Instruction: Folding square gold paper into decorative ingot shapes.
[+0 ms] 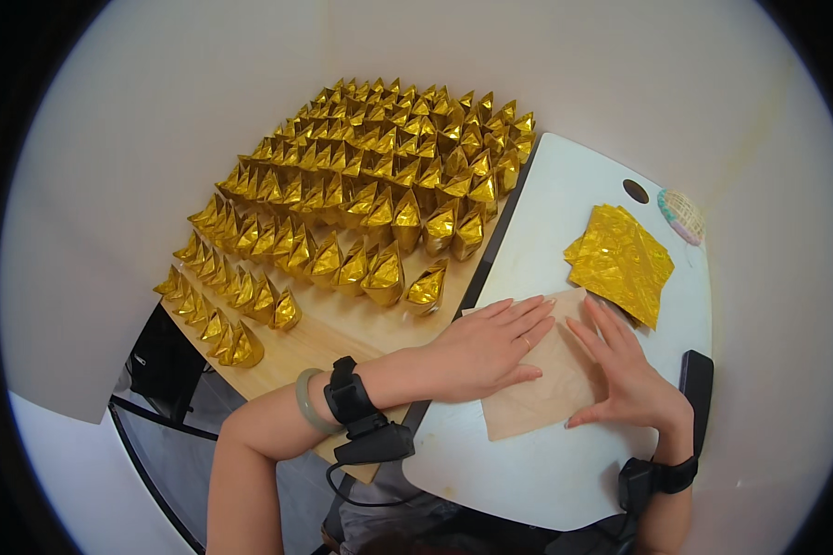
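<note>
Gold foil shapes [382, 275], folded to points, stand in crowded rows on the wooden tabletop [324, 344], left of the white board [528, 472] that I steer by. On the board's far part I see a stack of gold sheets [620, 259], with a dark oval hole [636, 191] beyond it and a woven, shell-shaped piece [680, 215] at the board's far right corner. Along the board's right edge sits a slim dark object [697, 388], close to the right hand [629, 375]. The pale paper square [555, 370] lies mid-board under my reach, its far corner just beside that stack. I have the left hand [481, 351] flat over it, fingers nearly together, thumb out, pinching nothing; the right's thumb and fingers are spread apart at its right side, and whether they touch it I cannot tell.
</note>
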Motion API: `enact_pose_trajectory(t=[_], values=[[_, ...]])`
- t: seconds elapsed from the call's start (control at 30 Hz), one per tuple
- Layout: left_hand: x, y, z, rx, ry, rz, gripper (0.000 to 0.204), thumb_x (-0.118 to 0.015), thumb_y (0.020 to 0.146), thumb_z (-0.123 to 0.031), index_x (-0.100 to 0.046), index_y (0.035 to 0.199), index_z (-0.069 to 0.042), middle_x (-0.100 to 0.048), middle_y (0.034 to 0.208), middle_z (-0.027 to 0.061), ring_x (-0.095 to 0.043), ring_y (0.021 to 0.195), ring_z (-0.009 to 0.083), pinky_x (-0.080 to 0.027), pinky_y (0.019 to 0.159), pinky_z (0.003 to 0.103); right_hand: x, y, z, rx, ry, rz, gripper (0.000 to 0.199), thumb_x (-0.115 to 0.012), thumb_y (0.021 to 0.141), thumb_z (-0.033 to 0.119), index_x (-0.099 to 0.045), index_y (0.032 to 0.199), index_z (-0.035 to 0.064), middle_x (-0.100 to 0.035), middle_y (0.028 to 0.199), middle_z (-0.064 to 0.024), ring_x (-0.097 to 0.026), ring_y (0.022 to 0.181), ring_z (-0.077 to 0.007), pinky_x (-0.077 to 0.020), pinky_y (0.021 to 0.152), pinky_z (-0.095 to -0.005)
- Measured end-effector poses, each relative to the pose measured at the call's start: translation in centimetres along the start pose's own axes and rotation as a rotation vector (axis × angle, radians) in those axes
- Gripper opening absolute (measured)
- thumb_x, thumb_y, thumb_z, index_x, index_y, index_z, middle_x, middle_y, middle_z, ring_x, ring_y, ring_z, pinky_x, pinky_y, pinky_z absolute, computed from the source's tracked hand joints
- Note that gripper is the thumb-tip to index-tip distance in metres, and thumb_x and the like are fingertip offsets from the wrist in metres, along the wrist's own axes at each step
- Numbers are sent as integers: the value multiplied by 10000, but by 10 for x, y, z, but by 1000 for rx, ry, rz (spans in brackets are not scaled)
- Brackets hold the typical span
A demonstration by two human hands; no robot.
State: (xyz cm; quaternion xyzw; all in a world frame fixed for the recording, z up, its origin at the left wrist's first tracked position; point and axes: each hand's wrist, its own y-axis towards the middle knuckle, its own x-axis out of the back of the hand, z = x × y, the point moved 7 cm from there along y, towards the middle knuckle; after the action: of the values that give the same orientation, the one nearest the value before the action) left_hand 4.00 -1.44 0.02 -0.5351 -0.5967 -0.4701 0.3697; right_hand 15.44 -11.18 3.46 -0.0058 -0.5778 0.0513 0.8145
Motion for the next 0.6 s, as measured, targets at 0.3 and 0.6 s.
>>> enact_pose_trajectory(t=[0.3, 0.6], values=[[-2, 1, 2, -2, -16, 5, 635, -440, 987, -358, -271, 1434, 61, -245, 1520, 224, -204, 1435, 323, -220, 1156, 427, 17, -5, -14, -315, 592, -81, 678, -739, 773, 115, -439, 1381, 79, -426, 1433, -91, -512, 1196, -216, -440, 958, -310], [1, 1, 0, -7, -9, 5, 627, -456, 982, -351, -291, 1426, 60, -257, 1515, 223, -211, 1433, 322, -233, 1151, 423, 20, -15, -26, -139, 919, 26, 496, -501, 804, -136, -522, 1280, 4, -488, 1391, -67, -560, 1000, -121, -458, 862, -256]])
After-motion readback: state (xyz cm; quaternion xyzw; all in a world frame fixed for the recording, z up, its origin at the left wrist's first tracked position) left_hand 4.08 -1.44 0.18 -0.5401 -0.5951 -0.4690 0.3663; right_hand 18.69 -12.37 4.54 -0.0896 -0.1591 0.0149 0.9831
